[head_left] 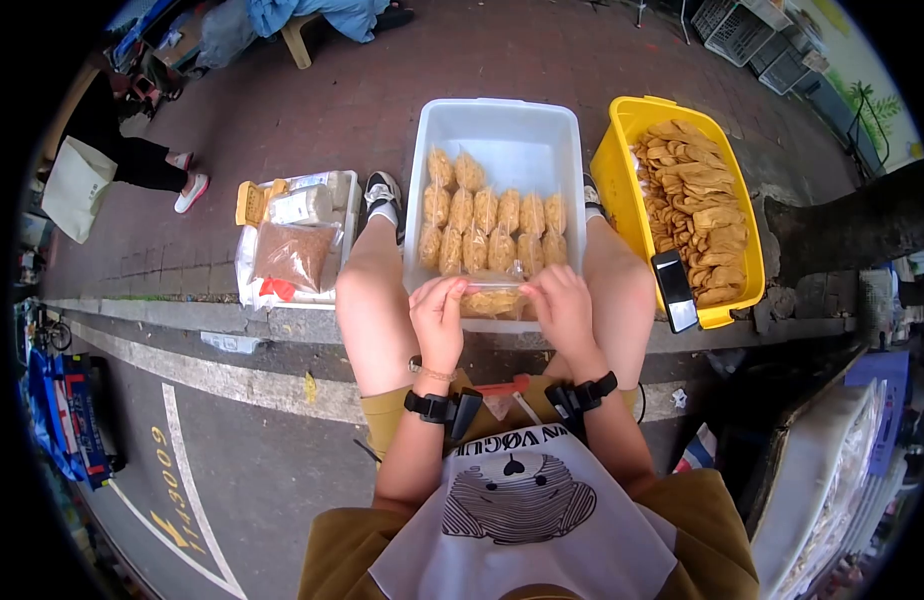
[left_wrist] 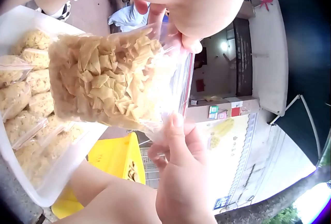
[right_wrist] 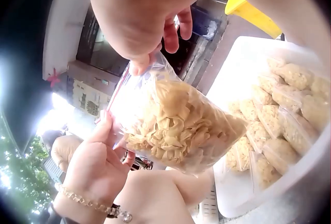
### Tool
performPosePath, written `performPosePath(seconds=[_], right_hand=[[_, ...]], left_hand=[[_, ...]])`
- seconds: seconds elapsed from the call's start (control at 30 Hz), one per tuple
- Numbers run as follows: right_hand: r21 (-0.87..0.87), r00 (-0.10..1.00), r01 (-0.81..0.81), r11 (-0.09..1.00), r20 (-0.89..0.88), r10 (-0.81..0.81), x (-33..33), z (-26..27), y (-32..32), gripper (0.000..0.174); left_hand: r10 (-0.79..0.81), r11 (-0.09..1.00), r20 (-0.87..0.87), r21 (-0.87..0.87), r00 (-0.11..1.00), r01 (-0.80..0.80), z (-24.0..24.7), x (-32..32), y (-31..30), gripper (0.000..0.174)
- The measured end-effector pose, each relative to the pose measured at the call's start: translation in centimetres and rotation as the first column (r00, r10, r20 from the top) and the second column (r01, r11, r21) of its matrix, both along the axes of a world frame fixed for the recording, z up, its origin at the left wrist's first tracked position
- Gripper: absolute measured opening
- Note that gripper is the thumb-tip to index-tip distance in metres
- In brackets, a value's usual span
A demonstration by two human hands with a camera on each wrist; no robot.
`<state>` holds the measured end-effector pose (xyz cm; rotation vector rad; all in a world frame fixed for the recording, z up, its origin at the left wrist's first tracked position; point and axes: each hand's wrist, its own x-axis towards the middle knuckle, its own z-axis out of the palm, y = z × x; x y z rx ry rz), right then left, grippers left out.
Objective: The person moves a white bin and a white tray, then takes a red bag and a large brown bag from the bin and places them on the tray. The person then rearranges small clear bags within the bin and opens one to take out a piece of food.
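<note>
A: What lettering do you have around you?

B: Your shirt [head_left: 522, 495] seems to read "IN VØGUE", and yellow figures [head_left: 169, 490] on the road look like 1143009. The label on the white packet [head_left: 302, 207] to your left is too small to read.

A: And your hands?

B: Your left hand [head_left: 440, 310] and right hand [head_left: 554, 305] each pinch one end of the mouth of a clear bag [left_wrist: 106, 81] of yellow flat pieces. You hold it over the near end of the white tub [head_left: 497, 125], among whose filled bags [head_left: 482, 212] it seems one more.

A: What do your wrist views add?

B: The left one shows the red-lined zip strip [left_wrist: 189, 84]; the right, beads on your bracelet [right_wrist: 90, 202]. Only the head view shows your phone [head_left: 674, 288], against the yellow tub [head_left: 610, 165].

A: Which way does your bag point?

B: Mouth up, base down; its long axis runs roughly upright, while the strip spans left to right between your hands.
</note>
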<state>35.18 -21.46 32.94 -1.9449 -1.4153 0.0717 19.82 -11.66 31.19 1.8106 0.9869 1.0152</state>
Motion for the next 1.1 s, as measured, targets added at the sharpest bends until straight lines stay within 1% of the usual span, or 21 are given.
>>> performPosePath(seconds=[0.1, 0.17, 0.2, 0.27, 0.3, 0.37, 0.4, 0.47, 0.5, 0.53, 0.6, 0.67, 0.73, 0.8, 0.83, 0.87, 0.9, 0.97, 1.03, 1.07, 1.1], right_hand=[[0.007, 1.000, -0.018, 1.000, 0.013, 0.018, 0.0, 0.0, -0.2, 0.018], [-0.029, 0.999, -0.037, 0.999, -0.024, 0.037, -0.3, 0.0, -0.3, 0.020], [-0.031, 0.999, -0.041, 0.999, -0.025, 0.040, -0.4, -0.3, -0.3, 0.020], [-0.033, 0.970, -0.126, 0.991, -0.213, 0.116, -0.8, -1.4, -0.1, 0.020], [-0.038, 0.969, -0.127, 0.991, -0.217, 0.116, -1.5, -1.8, 0.0, 0.020], [0.007, 0.825, -0.111, 0.994, -0.557, 0.096, -4.0, -2.5, 0.8, 0.017], [0.017, 0.841, -0.119, 0.993, -0.530, 0.109, -5.1, -3.1, 1.2, 0.015], [0.027, 0.845, -0.137, 0.990, -0.519, 0.131, -7.4, -4.0, 1.8, 0.014], [0.026, 0.844, -0.132, 0.991, -0.521, 0.126, -7.9, -4.6, 2.3, 0.014], [0.052, 0.818, -0.239, 0.970, -0.527, 0.230, -8.2, -5.3, 2.8, 0.014], [0.081, 0.781, -0.342, 0.936, -0.530, 0.330, -8.1, -6.5, 3.2, 0.015], [0.076, 0.664, -0.542, 0.837, -0.572, 0.482, -7.7, -7.6, 3.4, 0.017], [0.043, 0.669, -0.539, 0.841, -0.585, 0.458, -6.9, -9.5, 3.8, 0.021], [-0.146, 0.602, -0.457, 0.877, -0.777, 0.184, -5.8, -11.2, 4.3, 0.022], [-0.185, 0.572, -0.427, 0.885, -0.813, 0.106, -5.3, -12.1, 4.5, 0.032], [-0.187, 0.571, -0.432, 0.883, -0.814, 0.107, -4.9, -13.1, 4.8, 0.032], [-0.291, 0.664, -0.424, 0.858, -0.744, 0.076, -4.6, -14.8, 5.1, 0.035], [-0.465, 0.783, -0.344, 0.816, -0.621, -0.024, -4.0, -14.4, 5.6, 0.050], [-0.460, 0.729, -0.277, 0.844, -0.673, -0.128, -2.8, -17.0, 6.5, 0.057], [-0.459, 0.659, -0.210, 0.863, -0.718, -0.222, -1.9, -18.6, 6.9, 0.064], [-0.549, 0.681, -0.046, 0.834, -0.628, -0.376, -0.8, -17.2, 7.3, 0.073]], left_hand=[[-0.003, 0.998, 0.048, -0.055, 0.999, 0.005, -0.7, -0.4, 0.0, 0.023], [-0.034, 0.967, 0.205, -0.241, 0.978, 0.084, -1.5, -0.8, 0.1, 0.026], [-0.030, 0.967, 0.204, -0.243, 0.979, 0.080, -1.8, -0.9, 0.2, 0.026], [0.030, 0.847, 0.344, -0.508, 0.939, 0.159, -2.4, -1.1, 0.5, 0.025], [0.033, 0.844, 0.340, -0.513, 0.940, 0.156, -2.8, -1.2, 0.8, 0.025], [0.120, 0.742, 0.401, -0.644, 0.908, 0.187, -3.8, -1.2, 1.6, 0.023], [0.118, 0.740, 0.398, -0.646, 0.910, 0.186, -4.1, -1.0, 1.9, 0.023], [0.162, 0.626, 0.205, -0.777, 0.965, 0.060, -4.8, -0.5, 2.7, 0.034], [0.043, 0.712, 0.101, -0.701, 0.994, 0.040, -6.6, -0.8, 3.4, 0.039], [0.039, 0.711, 0.098, -0.702, 0.994, 0.041, -9.2, -1.5, 4.3, 0.039], [-0.079, 0.959, -0.108, -0.280, 0.991, 0.046, -11.2, -2.3, 5.6, 0.040], [-0.038, 0.979, -0.177, -0.205, 0.983, 0.000, -10.0, -1.9, 5.8, 0.045], [-0.013, 0.996, -0.226, 0.078, 0.974, 0.031, -9.4, -0.8, 6.0, 0.042], [-0.041, 0.998, -0.222, 0.028, 0.974, 0.049, -10.2, 0.5, 5.6, 0.039], [-0.065, 0.996, -0.335, 0.037, 0.940, 0.082, -11.4, 1.0, 5.5, 0.038], [-0.088, 0.992, -0.443, 0.041, 0.892, 0.119, -12.5, 1.4, 5.3, 0.037], [-0.089, 0.995, -0.573, -0.013, 0.815, 0.099, -12.4, 1.7, 4.8, 0.038], [-0.089, 0.996, -0.626, -0.050, 0.775, 0.074, -16.8, 1.1, 5.3, 0.038], [-0.022, 1.000, -0.775, -0.021, 0.631, 0.009, -19.0, 0.8, 5.4, 0.038], [-0.027, 1.000, -0.776, -0.024, 0.630, 0.014, -19.3, 0.7, 5.9, 0.038], [-0.118, 0.992, -0.787, -0.126, 0.605, 0.030, -19.7, 0.2, 6.7, 0.038]])
